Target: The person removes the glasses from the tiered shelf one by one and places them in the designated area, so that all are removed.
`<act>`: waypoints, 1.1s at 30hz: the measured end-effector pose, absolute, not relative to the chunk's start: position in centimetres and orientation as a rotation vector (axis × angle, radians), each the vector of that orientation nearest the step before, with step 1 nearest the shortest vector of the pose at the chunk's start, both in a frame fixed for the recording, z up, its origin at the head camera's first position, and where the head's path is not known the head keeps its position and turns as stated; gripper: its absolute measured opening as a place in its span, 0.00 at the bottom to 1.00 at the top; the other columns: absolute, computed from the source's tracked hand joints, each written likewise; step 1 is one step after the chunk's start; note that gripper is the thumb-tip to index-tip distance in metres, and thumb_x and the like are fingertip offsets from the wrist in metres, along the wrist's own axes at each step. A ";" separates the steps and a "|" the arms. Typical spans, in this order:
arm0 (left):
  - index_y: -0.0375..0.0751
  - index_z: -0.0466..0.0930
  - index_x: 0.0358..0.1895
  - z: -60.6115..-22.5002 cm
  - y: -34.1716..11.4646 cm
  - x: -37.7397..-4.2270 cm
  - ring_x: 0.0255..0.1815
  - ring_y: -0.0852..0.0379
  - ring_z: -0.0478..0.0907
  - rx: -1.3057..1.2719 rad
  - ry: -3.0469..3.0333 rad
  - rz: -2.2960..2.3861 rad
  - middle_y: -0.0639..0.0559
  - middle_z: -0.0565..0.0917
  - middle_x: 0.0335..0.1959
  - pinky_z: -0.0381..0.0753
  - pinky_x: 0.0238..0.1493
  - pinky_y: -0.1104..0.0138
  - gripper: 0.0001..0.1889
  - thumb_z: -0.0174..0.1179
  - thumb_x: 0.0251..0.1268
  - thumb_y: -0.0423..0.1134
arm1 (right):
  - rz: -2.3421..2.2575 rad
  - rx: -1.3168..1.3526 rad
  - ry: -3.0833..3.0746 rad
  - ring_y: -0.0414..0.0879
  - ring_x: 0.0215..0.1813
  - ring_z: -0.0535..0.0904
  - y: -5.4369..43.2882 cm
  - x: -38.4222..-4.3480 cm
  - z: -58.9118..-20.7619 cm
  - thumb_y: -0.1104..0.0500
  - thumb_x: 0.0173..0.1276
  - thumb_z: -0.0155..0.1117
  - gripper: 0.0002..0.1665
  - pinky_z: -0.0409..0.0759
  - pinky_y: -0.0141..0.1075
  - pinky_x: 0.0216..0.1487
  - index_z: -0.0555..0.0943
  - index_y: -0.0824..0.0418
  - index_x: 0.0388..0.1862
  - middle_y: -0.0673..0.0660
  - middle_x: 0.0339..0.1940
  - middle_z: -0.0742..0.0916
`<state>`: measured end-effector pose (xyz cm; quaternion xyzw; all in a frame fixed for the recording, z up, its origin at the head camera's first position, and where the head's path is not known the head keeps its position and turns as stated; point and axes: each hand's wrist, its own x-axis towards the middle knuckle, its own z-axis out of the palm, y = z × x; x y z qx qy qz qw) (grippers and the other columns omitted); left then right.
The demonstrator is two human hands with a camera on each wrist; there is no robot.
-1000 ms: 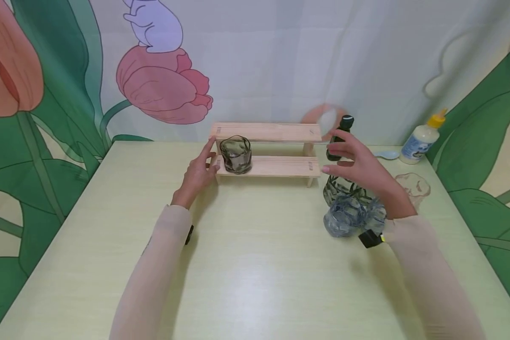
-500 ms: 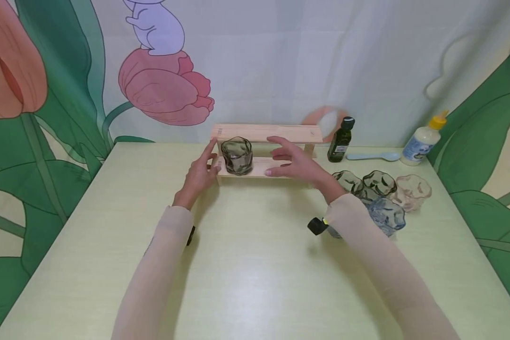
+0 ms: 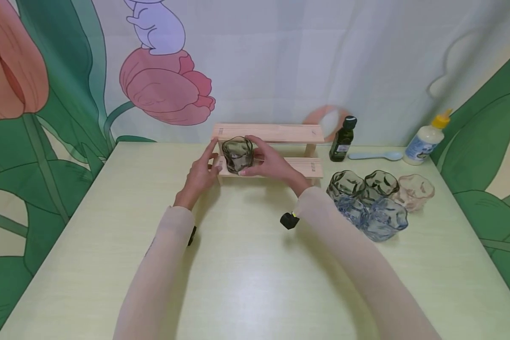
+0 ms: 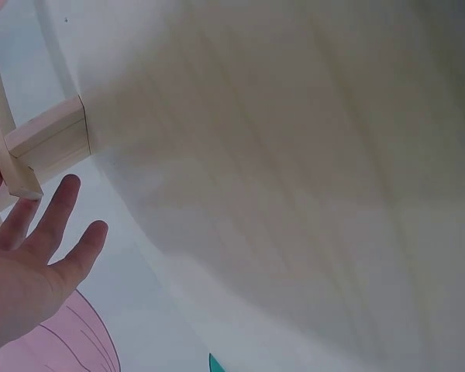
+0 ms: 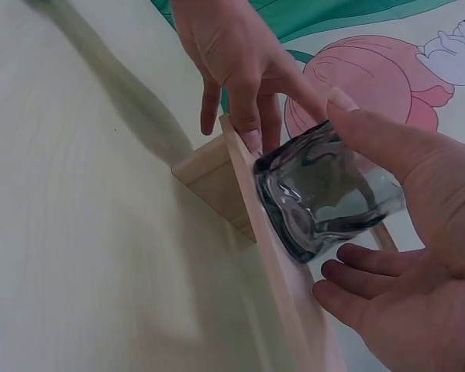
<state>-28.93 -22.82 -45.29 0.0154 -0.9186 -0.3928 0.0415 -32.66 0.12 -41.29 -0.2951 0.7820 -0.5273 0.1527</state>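
A smoky-grey glass tumbler (image 3: 238,156) stands at the left end of the lower board of a two-tier wooden shelf (image 3: 295,166). My right hand (image 3: 274,164) comes from the right and holds the tumbler, with its index finger at the rim and the thumb low on the front. In the right wrist view, thumb and fingers lie on either side of the tumbler (image 5: 314,190). My left hand (image 3: 200,174) touches the shelf's left end, its thumb by the lower board and index finger reaching up. The left wrist view shows its fingers (image 4: 66,205) straight and spread at the board's end.
Right of the shelf stand two grey tumblers (image 3: 381,185), two blue ones (image 3: 384,219) and a pink one (image 3: 415,192), close together. Behind them are a dark bottle (image 3: 343,139), a light blue spoon (image 3: 376,156) and a white bottle with a yellow cap (image 3: 425,141). A printed curtain hangs behind.
My right hand has moved left from beside the dark bottle, across the shelf, to the grey tumbler. The left hand has stayed at the shelf's left end, and the tumbler stands where it was.
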 end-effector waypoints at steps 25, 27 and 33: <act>0.76 0.40 0.79 -45.2 -22.9 -29.0 0.65 0.36 0.77 0.039 -2.824 -1.212 0.42 0.71 0.74 0.77 0.61 0.45 0.45 0.55 0.74 0.33 | -1.336 -0.799 2.515 0.57 0.72 0.70 -3.2 -33.9 -42.4 0.47 0.52 0.82 0.64 0.71 0.54 0.68 0.53 0.44 0.81 0.60 0.76 0.70; 0.76 0.40 0.79 -45.2 -22.9 -29.0 0.65 0.36 0.77 0.038 -2.825 -1.216 0.42 0.71 0.74 0.77 0.61 0.45 0.45 0.55 0.74 0.33 | -1.346 -0.792 2.528 0.57 0.71 0.71 -3.2 -34.0 -42.6 0.47 0.52 0.82 0.63 0.72 0.54 0.68 0.54 0.44 0.80 0.60 0.75 0.71; 0.76 0.40 0.79 -45.2 -23.0 -29.1 0.65 0.37 0.77 0.044 -2.832 -1.211 0.43 0.71 0.74 0.77 0.61 0.45 0.45 0.55 0.74 0.33 | -1.372 -0.772 2.531 0.57 0.68 0.73 -3.4 -33.9 -42.7 0.50 0.52 0.82 0.61 0.74 0.55 0.66 0.56 0.45 0.79 0.61 0.71 0.74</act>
